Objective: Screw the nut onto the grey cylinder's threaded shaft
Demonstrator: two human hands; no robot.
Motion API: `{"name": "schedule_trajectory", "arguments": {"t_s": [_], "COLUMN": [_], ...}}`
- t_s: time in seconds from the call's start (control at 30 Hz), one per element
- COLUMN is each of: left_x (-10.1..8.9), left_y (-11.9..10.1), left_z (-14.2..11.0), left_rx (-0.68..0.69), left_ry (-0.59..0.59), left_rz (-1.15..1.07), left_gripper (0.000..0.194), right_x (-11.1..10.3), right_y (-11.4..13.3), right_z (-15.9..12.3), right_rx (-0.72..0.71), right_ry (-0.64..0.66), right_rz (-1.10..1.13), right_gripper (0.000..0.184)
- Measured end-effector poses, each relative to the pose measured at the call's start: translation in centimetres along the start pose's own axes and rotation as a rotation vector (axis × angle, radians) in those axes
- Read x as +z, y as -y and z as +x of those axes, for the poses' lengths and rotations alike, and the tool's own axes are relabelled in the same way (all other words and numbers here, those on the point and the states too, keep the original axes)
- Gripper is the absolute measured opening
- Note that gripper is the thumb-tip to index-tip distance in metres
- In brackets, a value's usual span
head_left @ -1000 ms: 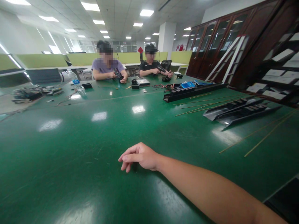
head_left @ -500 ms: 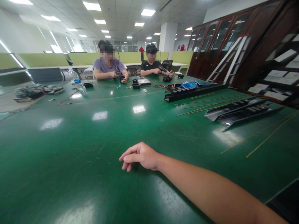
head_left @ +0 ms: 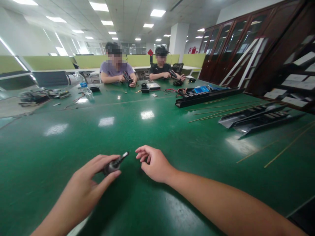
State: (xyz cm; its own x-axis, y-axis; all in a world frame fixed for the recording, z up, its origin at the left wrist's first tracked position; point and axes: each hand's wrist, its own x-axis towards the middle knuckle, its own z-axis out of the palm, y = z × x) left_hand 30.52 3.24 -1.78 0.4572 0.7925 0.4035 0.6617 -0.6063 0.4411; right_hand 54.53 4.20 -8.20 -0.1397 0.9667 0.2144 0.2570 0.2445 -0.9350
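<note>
My left hand (head_left: 91, 183) has come in from the lower left, its thumb and fingers closed around a small dark object with a rounded grey body and a narrow neck ending in a white and black tip (head_left: 125, 155). Its exact kind is unclear, and part of it is hidden by the fingers. The tip points up and right, towards my right hand (head_left: 155, 164). That hand holds nothing; its fingers are loosely bent and apart, just above or on the green table (head_left: 147, 134). A small gap separates it from the tip.
Black metal channels (head_left: 261, 118) and thin yellowish rods (head_left: 209, 114) lie to the right. Another channel (head_left: 206, 98) bears blue packets. Across the table, two people (head_left: 116, 70) handle dark tools. A plastic bottle (head_left: 85, 87) and a pile of parts (head_left: 44, 95) are far left.
My left hand has entered from the lower left with the dark object in its grip. My right hand has shifted slightly right and up, its fingers still bent.
</note>
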Motion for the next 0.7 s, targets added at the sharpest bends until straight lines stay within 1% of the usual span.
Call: {"name": "schedule_trajectory", "arguments": {"t_s": [0.03, 0.1, 0.17, 0.2, 0.27, 0.37, 0.43, 0.53, 0.7], "left_x": [1.4, 3.9, 5.7, 6.2, 6.6, 6.4, 6.2, 6.3, 6.5], "left_y": [-0.3, -0.4, 0.1, 0.5, 1.4, 2.3, 2.3, 1.8, 1.4], "left_z": [0.8, 2.0, 2.2, 2.1, 1.6, 0.8, 0.5, 0.4, 0.3], "left_rx": [0.035, 0.055, 0.058, 0.053, 0.024, -0.024, -0.007, 0.032, 0.046], "left_ry": [0.057, 0.098, 0.068, 0.042, -0.011, -0.046, -0.038, -0.033, -0.038], "left_rz": [-0.014, -0.052, -0.082, -0.087, -0.077, -0.068, -0.084, -0.108, -0.121], "left_gripper": [0.036, 0.036, 0.038, 0.04, 0.042, 0.031, 0.025, 0.024, 0.024], "right_x": [0.0, -0.1, -0.2, -0.3, -0.3, -0.3, -0.2, -0.2, -0.2], "right_y": [0.0, -0.1, -0.1, 0.0, 0.1, 0.2, 0.2, 0.3, 0.5], "right_z": [0.0, 0.0, 0.0, -0.1, -0.2, -0.4, -0.4, -0.5, -0.5], "right_rx": [-0.011, -0.01, -0.015, -0.028, -0.064, -0.091, -0.101, -0.121, -0.123], "right_ry": [-0.006, -0.016, 0.004, 0.022, 0.051, 0.055, 0.044, 0.035, 0.042], "right_rz": [-0.016, -0.016, -0.022, -0.035, -0.077, -0.129, -0.149, -0.163, -0.181], "right_gripper": [0.049, 0.054, 0.057, 0.058, 0.059, 0.057, 0.053, 0.045, 0.035]}}
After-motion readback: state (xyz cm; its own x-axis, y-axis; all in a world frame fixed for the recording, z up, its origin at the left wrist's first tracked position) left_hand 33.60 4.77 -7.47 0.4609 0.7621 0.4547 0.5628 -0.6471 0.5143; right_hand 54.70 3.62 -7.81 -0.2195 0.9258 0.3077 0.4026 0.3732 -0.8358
